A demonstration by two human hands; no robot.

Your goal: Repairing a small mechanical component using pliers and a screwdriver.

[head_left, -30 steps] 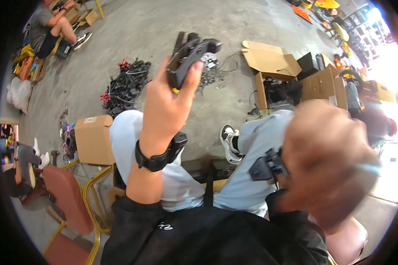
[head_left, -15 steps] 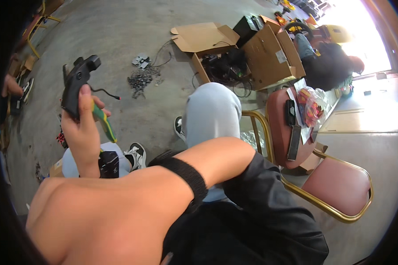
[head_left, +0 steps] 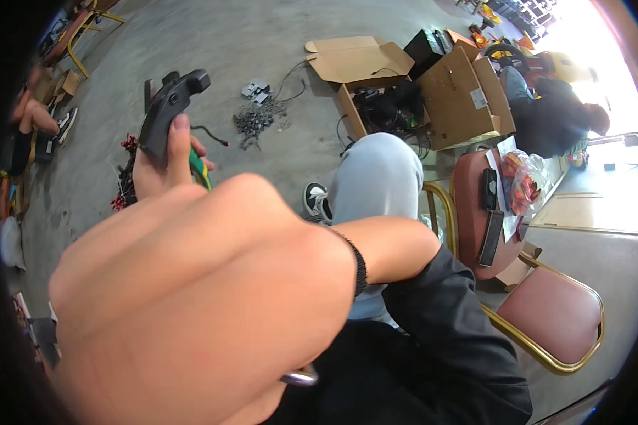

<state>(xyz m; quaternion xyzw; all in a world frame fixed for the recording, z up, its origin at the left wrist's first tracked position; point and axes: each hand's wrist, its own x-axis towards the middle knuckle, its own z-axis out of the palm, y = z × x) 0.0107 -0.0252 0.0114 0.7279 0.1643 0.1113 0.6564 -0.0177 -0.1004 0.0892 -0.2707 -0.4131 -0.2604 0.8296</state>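
My left hand [head_left: 170,163] grips a black plastic device [head_left: 169,106] with a short thin cable hanging from it, together with a tool with a green and yellow handle [head_left: 201,172]. My right hand [head_left: 202,297] fills the lower foreground, very close to the camera, its fingers curled and the palm hidden. A shiny metal piece [head_left: 301,377] shows under it; whether the fingers hold it or something else I cannot make out. My left wrist is hidden behind my right hand.
An open cardboard box of cables [head_left: 352,106], small loose parts [head_left: 252,124] and red-black wiring [head_left: 124,180] lie on the floor. At right stand red padded chairs [head_left: 549,312], one holding bags and black items. Another person [head_left: 556,120] bends near the doorway; someone sits at far left [head_left: 39,113].
My view has swung right since a second ago. My right hand has crossed leftward to just before the camera. My left hand still grips the device, now partly behind the right hand.
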